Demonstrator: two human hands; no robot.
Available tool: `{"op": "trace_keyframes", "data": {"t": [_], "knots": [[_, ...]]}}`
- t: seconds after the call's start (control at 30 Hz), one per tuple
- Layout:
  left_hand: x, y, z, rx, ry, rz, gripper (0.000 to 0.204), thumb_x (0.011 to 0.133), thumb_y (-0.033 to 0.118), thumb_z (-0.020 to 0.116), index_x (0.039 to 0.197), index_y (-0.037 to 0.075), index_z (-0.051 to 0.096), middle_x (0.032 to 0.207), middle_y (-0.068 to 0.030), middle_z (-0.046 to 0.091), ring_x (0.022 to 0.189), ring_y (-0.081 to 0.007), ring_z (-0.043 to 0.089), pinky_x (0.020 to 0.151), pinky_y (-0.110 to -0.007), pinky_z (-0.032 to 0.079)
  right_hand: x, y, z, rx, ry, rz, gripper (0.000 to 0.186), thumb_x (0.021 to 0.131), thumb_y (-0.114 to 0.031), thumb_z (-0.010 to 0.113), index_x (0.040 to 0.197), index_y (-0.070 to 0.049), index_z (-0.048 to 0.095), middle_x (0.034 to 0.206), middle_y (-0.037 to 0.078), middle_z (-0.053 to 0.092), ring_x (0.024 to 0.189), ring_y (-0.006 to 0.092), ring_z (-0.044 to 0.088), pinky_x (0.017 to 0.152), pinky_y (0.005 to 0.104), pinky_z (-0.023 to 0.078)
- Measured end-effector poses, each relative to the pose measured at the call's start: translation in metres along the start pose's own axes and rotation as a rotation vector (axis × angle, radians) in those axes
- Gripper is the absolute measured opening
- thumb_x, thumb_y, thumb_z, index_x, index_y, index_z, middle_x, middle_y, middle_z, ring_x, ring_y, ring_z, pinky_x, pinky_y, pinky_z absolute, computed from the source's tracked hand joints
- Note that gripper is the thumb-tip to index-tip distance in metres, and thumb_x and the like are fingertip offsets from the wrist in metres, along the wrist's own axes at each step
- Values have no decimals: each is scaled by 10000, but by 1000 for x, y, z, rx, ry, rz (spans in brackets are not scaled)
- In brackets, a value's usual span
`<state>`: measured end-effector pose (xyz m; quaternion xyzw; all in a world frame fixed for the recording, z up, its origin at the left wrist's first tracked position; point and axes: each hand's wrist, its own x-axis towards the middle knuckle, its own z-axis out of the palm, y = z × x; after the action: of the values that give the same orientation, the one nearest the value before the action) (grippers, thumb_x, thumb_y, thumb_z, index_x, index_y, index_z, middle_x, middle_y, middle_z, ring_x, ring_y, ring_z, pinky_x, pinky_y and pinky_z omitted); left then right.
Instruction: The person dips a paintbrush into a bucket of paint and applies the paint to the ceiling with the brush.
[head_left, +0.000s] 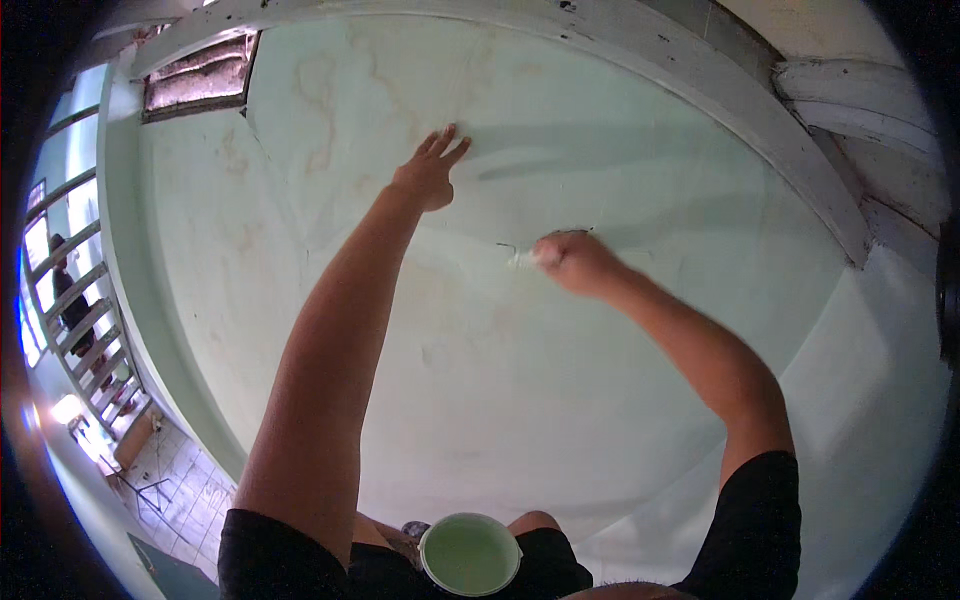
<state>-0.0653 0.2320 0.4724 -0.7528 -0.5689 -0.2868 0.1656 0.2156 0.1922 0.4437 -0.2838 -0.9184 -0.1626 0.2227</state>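
My left hand (428, 175) is raised to the pale green wall (480, 350), its fingers spread and resting against the surface. To its right and lower, my right hand (575, 262) is closed around a small whitish tool (522, 260). The tool's tip is at the wall; it is blurred and mostly covered by my fist, so its exact kind cannot be told. Dark cracks or chips (508, 245) mark the wall just above the tool. Below, near my lap, a round white bucket (427, 572) holds pale green paint (470, 553).
Brownish stains run down the upper wall. A white beam (640, 35) curves along the top, and a small framed opening (200, 75) is at upper left. On the left, a slatted railing (75, 290) stands before a person (72, 300), with a tiled floor (185, 480) below.
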Motion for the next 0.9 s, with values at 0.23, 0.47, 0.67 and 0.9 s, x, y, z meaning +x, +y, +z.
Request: {"op": "trace_keyframes", "data": {"t": [0.23, 0.47, 0.67, 0.9], "knots": [[6, -13, 14, -50, 90, -7, 857, 723, -37, 423, 1469, 313, 187, 1556, 53, 44, 1423, -189, 118, 1082, -434, 344, 105, 28, -138, -325, 448, 65, 221, 879, -273, 535, 918, -74, 623, 857, 173, 642, 804, 381, 605, 718, 442, 490], [11, -9, 13, -42, 110, 26, 840, 730, -35, 414, 1464, 313, 203, 1557, 47, 47, 1424, -183, 115, 1088, -410, 338, 103, 45, -146, -789, 536, -187, 216, 814, -170, 576, 1009, -81, 600, 1035, 96, 631, 853, 323, 625, 742, 427, 515], [5, -16, 15, -54, 104, 4, 849, 728, -46, 407, 1467, 314, 190, 1557, 51, 33, 1425, -188, 108, 1081, -439, 347, 44, 16, -59, -542, -108, -217, 200, 805, -165, 592, 985, -77, 595, 962, 117, 619, 888, 321, 612, 737, 426, 517], [5, -3, 16, -10, 105, -38, 898, 718, -65, 445, 1471, 325, 151, 1556, 64, 9, 1424, -199, 113, 1023, -453, 421, 56, 10, -101, -568, 328, -299, 284, 782, -147, 613, 1051, -60, 586, 1082, 91, 602, 967, 286, 587, 787, 393, 520]]}}
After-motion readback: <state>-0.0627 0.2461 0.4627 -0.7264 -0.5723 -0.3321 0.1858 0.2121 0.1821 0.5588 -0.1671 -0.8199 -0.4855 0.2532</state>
